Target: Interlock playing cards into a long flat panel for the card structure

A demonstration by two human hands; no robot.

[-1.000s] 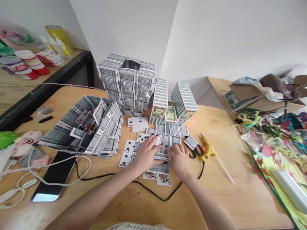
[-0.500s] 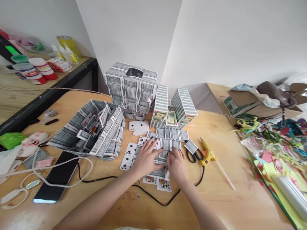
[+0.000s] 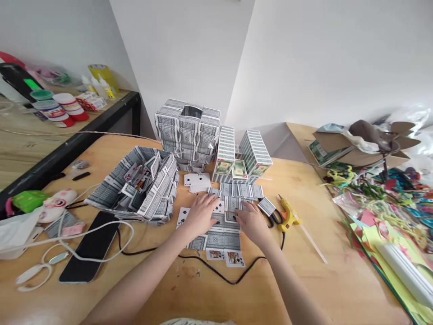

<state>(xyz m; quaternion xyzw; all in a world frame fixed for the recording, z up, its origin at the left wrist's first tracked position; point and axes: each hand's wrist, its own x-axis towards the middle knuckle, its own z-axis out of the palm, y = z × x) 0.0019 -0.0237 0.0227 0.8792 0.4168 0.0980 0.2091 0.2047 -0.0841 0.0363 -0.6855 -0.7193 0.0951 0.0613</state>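
Several patterned playing cards (image 3: 223,239) lie face down in an overlapping sheet on the table. My left hand (image 3: 199,216) rests on the sheet's left side, fingers spread, beside a seven of spades partly covered by it. On the right edge, my right hand (image 3: 253,225) touches the cards with bent fingers, thumb and forefinger apart around a card's corner. Face cards (image 3: 235,259) peek out along the near edge. A face-up two of spades (image 3: 197,180) lies beyond my left hand. To the right sit a small card stack (image 3: 267,206), black-handled scissors (image 3: 278,216) and a yellow glue gun (image 3: 288,214).
A card-woven basket (image 3: 111,192) holding loose cards stands left, with a card-covered bag shape (image 3: 187,135) behind. Card boxes (image 3: 255,153) stand at the back. A phone (image 3: 89,248), white cable and white scissors (image 3: 32,273) lie left; coloured paper (image 3: 375,243) lies right. A black cord (image 3: 216,274) crosses in front.
My right hand has shifted up and its fingers have spread apart, uncovering more of the sheet's lower right. My left hand has slid slightly up and left. The view has turned slightly.
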